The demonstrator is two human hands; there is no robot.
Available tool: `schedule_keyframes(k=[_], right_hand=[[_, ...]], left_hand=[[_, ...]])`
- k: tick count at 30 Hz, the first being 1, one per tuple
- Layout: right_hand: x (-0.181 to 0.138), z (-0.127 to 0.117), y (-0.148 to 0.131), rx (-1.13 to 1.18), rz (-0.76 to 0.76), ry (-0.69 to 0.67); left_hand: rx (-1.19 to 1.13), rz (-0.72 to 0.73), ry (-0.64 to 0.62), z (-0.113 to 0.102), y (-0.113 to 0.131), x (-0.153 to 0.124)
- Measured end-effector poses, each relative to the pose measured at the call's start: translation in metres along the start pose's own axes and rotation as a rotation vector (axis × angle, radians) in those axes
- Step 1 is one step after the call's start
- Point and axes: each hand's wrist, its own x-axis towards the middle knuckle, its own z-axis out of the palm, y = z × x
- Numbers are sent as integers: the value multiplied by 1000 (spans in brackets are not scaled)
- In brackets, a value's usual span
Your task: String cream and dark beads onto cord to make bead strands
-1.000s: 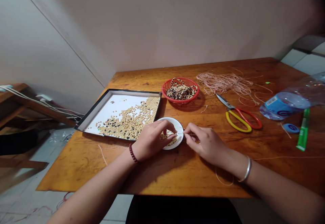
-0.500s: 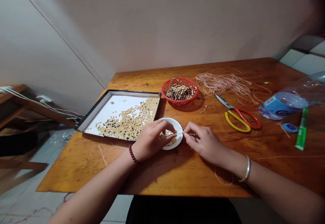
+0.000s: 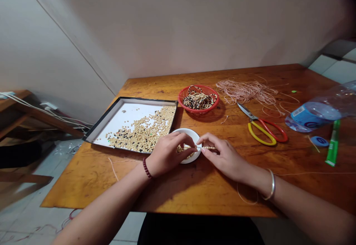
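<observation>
Worn on the head, above and on the near side of the round white dish (image 3: 192,134). Facing forward and down over the counter (image 3: 167,195), with the dish a little below mid-view. Near enough to make out single wooden beads (image 3: 141,135) left of the dish; wide enough to take in the left hand (image 3: 167,150) and right hand (image 3: 225,158) at the dish, tiled floor (image 3: 23,217) far left of it, and wall (image 3: 194,26) beyond it.
</observation>
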Motion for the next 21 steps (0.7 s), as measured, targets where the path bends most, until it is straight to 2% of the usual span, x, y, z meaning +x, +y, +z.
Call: schedule_keyframes(k=[6, 13, 21], right_hand=[[2, -3, -3, -8, -92, 2], [4, -1, 4, -2, 28, 97], [3, -2, 5, -9, 60, 74]], left_hand=[[64, -20, 12, 1, -2, -1], [80, -56, 90, 1, -4, -1], [37, -27, 146, 1, -2, 0]])
